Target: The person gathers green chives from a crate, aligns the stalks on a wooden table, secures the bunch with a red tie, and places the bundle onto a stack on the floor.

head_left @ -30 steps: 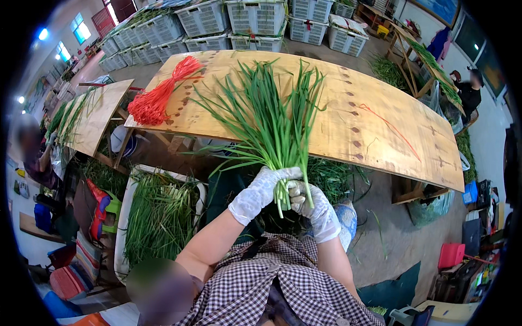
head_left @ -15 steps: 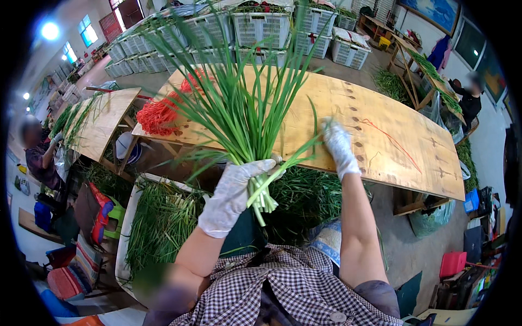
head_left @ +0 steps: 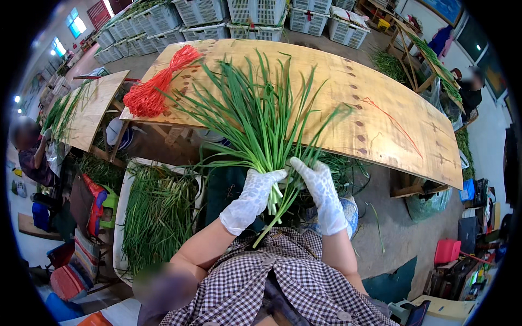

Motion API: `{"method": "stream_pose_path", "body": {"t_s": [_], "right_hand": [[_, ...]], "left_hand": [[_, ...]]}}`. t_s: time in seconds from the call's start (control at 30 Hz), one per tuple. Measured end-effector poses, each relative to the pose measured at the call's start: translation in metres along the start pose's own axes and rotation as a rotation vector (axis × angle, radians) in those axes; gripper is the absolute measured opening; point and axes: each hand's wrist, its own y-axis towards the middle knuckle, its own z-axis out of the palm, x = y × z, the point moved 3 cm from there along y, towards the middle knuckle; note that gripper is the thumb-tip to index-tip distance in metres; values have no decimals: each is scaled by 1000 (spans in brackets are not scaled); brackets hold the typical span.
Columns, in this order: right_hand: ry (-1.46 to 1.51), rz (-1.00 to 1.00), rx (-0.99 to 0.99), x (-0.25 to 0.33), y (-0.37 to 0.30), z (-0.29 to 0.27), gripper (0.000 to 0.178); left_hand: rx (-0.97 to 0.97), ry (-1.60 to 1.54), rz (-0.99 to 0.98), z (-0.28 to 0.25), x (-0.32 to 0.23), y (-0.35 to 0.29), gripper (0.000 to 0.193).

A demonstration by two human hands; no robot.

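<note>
A fanned bunch of garlic chives is upright before me, leaves pointing away over the table and pale stalk ends toward my apron. My left hand, in a whitish glove, is closed round the lower stalks. From the other side, my gloved right hand grips the chives at the bunch's right edge, thumb up; its fingertips are partly hidden behind the stalks. One longer stalk slants down below the others between my hands. Beyond the bunch stretches a wooden table.
Red ties lie heaped at the table's left end, with one loose red strand farther right. Left of my knees, a white tub holds more chives. Stacked white crates line the back. Two people work at side tables.
My right hand has come off the table and moved left to the bunch, taking hold of its edge. The bunch has come down nearer to me, its leaves lower.
</note>
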Motion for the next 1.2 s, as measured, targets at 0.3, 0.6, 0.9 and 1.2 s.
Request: {"method": "stream_pose_path", "body": {"t_s": [0.3,0.6,0.9,1.2], "right_hand": [[-234,-212,67,96,57,25,40],[-706,-396,-355,-1,127,-128,38],[277,-659,-445,8,-3,-27,30],[167,-556,-416,-28,3,-33,21]], "left_hand": [[138,175,-23,5,-23,-43,31],[275,265,500,71,-169,-53,29],[187,180,27,81,-49,81,28],[420,-479,-454,60,13,69,18]]}}
